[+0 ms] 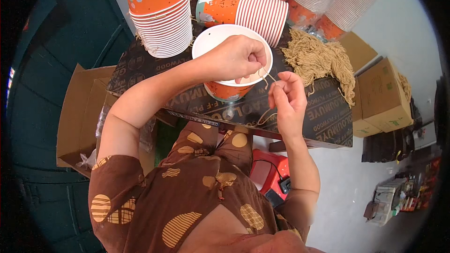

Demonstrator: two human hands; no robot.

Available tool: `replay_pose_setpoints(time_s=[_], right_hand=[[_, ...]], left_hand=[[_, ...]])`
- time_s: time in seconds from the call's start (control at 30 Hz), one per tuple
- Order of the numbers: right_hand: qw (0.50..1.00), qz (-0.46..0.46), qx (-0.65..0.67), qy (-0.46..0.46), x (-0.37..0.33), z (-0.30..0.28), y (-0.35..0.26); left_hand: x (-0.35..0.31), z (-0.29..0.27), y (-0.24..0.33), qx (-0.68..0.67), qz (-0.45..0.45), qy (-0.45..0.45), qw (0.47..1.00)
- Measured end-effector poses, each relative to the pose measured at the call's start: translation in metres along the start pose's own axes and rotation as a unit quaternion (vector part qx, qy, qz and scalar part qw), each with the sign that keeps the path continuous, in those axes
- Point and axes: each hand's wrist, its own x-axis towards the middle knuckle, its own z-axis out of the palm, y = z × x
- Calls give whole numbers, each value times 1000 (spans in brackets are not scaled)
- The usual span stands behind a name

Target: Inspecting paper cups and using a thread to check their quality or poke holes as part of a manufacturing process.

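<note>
An orange printed paper bucket (228, 92) with a white inside stands near the table's front edge, its mouth facing up. A small dark hole shows high in its far wall. Over the bucket's mouth and right rim, my left hand (238, 58) is closed, pinching a thin tan string (265, 78). Just right of the rim, my right hand (288, 99) has its thumb and forefinger together on the same string. A loop of string hangs below my right fingers, over the table edge. Whether the string passes through the bucket wall is hidden by my left hand.
A pile of tan strings (323, 61) lies at the right on the dark printed plywood table (197, 105). Nested buckets (161, 30) stand at the left; another nested stack (243, 11) lies sideways behind. Wrapped stacks line the back. Cardboard boxes (384, 96) flank the table; a red stool (272, 171) is below.
</note>
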Motion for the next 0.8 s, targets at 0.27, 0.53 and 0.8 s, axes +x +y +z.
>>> replay_pose_setpoints(time_s=[0.27, 0.53, 0.8], right_hand=[[996, 42, 74, -19, -1, -4, 4], [932, -200, -301, 15, 2, -6, 1], [952, -124, -278, -18, 8, -1, 14]], left_hand=[[0, -2, 2, -22, -25, -13, 999], [2, -1, 0, -15, -35, -19, 999], [2, -2, -2, -11, -26, -25, 999]])
